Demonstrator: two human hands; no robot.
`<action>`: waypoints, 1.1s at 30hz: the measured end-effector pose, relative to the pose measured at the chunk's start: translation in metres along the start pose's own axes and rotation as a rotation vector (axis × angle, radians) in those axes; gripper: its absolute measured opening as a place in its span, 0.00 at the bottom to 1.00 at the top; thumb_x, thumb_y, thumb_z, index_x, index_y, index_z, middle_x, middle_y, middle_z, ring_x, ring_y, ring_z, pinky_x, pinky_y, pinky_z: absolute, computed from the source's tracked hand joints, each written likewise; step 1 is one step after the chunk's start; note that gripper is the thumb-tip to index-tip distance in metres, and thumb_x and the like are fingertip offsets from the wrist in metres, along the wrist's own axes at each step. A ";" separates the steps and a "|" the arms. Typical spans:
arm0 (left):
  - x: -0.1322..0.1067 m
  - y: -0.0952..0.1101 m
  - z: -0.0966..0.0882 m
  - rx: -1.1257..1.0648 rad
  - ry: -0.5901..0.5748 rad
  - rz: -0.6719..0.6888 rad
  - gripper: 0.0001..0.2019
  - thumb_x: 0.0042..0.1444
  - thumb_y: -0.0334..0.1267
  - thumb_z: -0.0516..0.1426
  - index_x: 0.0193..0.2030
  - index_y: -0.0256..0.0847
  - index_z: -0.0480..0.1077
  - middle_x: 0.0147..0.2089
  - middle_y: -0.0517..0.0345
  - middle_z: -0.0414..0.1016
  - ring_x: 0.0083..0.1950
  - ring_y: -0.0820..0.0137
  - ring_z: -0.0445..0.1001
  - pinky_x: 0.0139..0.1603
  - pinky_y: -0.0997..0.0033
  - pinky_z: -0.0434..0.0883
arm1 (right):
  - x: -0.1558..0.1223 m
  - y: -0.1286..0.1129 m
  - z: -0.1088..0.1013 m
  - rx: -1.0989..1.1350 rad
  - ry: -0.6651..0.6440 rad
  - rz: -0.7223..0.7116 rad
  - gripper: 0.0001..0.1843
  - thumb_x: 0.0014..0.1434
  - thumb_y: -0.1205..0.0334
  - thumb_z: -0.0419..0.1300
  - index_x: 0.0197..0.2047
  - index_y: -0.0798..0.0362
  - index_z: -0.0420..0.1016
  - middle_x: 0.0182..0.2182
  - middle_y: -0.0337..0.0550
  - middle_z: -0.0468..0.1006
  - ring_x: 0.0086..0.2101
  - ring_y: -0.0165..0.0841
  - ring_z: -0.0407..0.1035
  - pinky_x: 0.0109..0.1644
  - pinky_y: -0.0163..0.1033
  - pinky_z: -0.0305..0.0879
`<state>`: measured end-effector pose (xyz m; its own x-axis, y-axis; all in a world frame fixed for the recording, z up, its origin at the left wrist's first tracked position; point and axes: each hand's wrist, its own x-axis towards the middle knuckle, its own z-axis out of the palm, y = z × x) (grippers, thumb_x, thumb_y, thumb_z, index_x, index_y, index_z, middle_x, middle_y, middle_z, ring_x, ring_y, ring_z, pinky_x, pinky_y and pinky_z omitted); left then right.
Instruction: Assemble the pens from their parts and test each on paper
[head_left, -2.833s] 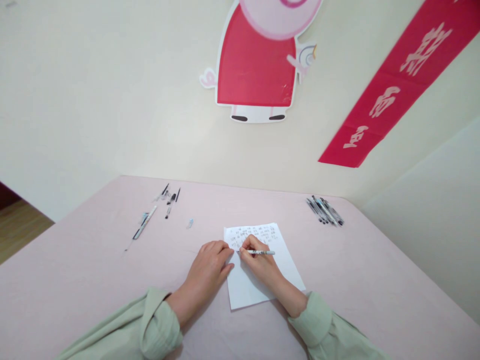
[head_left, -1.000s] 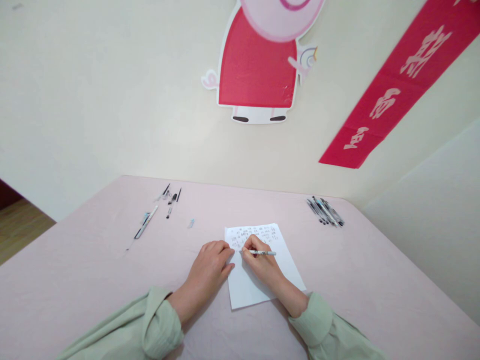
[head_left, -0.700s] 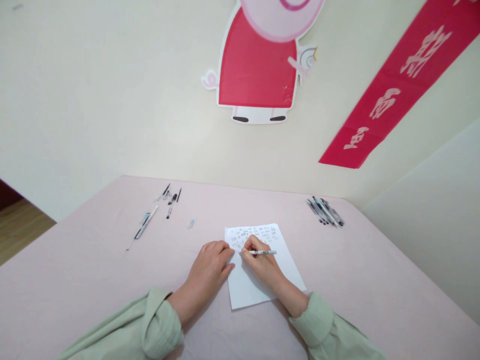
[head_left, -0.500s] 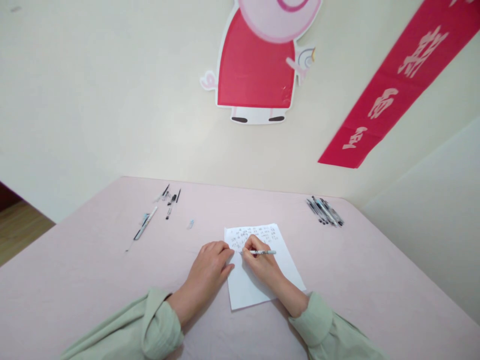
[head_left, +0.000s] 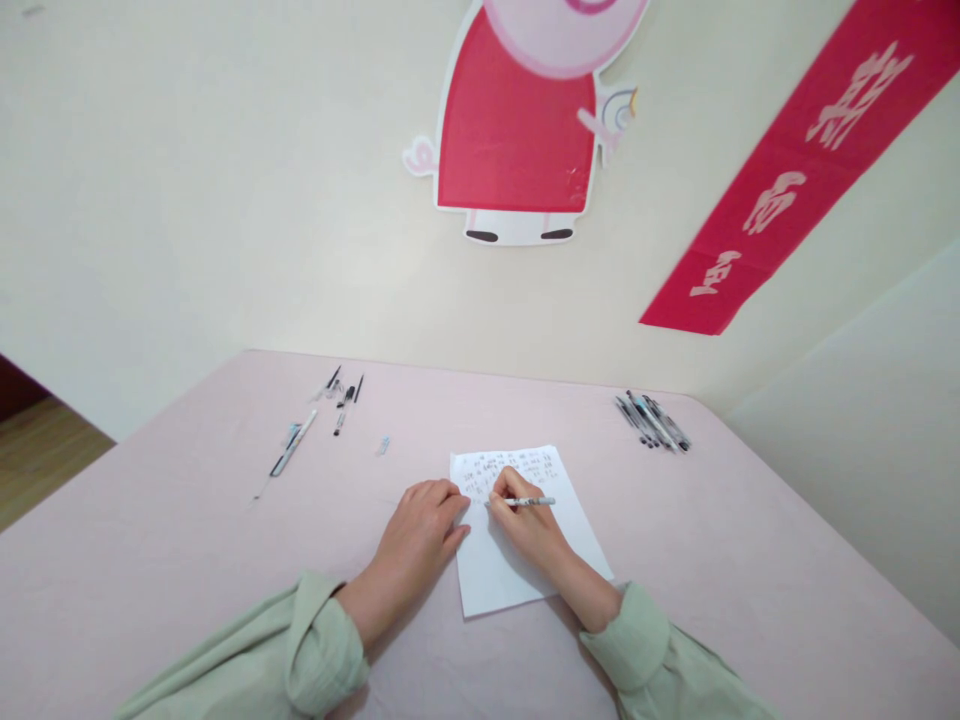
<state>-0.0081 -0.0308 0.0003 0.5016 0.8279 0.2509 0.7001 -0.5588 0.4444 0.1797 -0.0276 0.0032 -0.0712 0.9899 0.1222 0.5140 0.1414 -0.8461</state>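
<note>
A white sheet of paper [head_left: 499, 580] lies on the table in front of me, with several lines of dark handwriting across its upper part. My right hand [head_left: 525, 515] rests on the sheet, its fingers pinched round a slim white pen [head_left: 538, 501] with dark markings. The pen's tip meets the paper near the left side, just under the written lines. At the sheet's left edge lies my left hand [head_left: 427, 525], palm down and holding nothing. Its fingers are stretched out, with the fingertips touching the paper's margin.
On the pink-covered table [head_left: 712, 560], a bundle of pens [head_left: 652, 422] lies at the back right. Pen parts [head_left: 345, 395] and a white pen [head_left: 295, 443] are at the back left, with a small clear-blue piece [head_left: 385, 445] nearer the paper. A wall [head_left: 300, 270] rises behind.
My right hand has shifted slightly to the right along the line with the pen. The left hand stays at the paper's edge. The whole view has moved a little.
</note>
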 end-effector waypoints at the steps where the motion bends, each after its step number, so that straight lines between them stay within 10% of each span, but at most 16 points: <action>1: 0.000 0.000 0.000 -0.002 0.003 0.000 0.10 0.55 0.31 0.60 0.45 0.43 0.72 0.45 0.55 0.73 0.48 0.62 0.70 0.53 0.58 0.65 | 0.000 0.000 0.000 0.012 0.005 0.002 0.06 0.52 0.67 0.52 0.25 0.49 0.59 0.20 0.31 0.62 0.24 0.30 0.58 0.30 0.35 0.52; 10: 0.002 -0.001 -0.006 0.024 0.008 -0.011 0.08 0.57 0.32 0.57 0.43 0.43 0.72 0.44 0.54 0.74 0.48 0.62 0.71 0.53 0.58 0.65 | 0.004 0.008 -0.005 0.161 0.047 0.053 0.07 0.57 0.61 0.53 0.27 0.49 0.61 0.21 0.32 0.67 0.23 0.30 0.61 0.31 0.35 0.56; 17: 0.013 -0.049 -0.033 0.234 0.271 -0.260 0.10 0.60 0.36 0.52 0.46 0.40 0.70 0.44 0.50 0.74 0.47 0.58 0.71 0.51 0.55 0.64 | 0.003 0.006 -0.005 0.165 0.042 0.055 0.08 0.59 0.58 0.53 0.29 0.49 0.63 0.19 0.31 0.64 0.22 0.30 0.61 0.30 0.36 0.55; 22: 0.016 -0.078 -0.041 0.353 0.248 -0.429 0.17 0.60 0.42 0.51 0.52 0.37 0.69 0.44 0.46 0.73 0.47 0.55 0.72 0.46 0.57 0.66 | 0.004 0.010 -0.005 0.201 0.020 0.039 0.08 0.60 0.57 0.53 0.31 0.49 0.65 0.22 0.34 0.67 0.24 0.31 0.63 0.30 0.36 0.56; 33: 0.017 -0.073 -0.037 0.186 0.240 -0.261 0.10 0.60 0.35 0.51 0.42 0.38 0.71 0.40 0.50 0.73 0.44 0.59 0.71 0.47 0.59 0.67 | 0.002 0.005 -0.008 0.285 -0.017 0.035 0.14 0.61 0.53 0.52 0.41 0.52 0.73 0.30 0.40 0.75 0.24 0.29 0.62 0.30 0.35 0.60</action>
<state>-0.0698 0.0257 0.0040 0.1777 0.9184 0.3535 0.8793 -0.3095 0.3621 0.1894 -0.0246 0.0032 -0.0735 0.9938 0.0833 0.2560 0.0995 -0.9615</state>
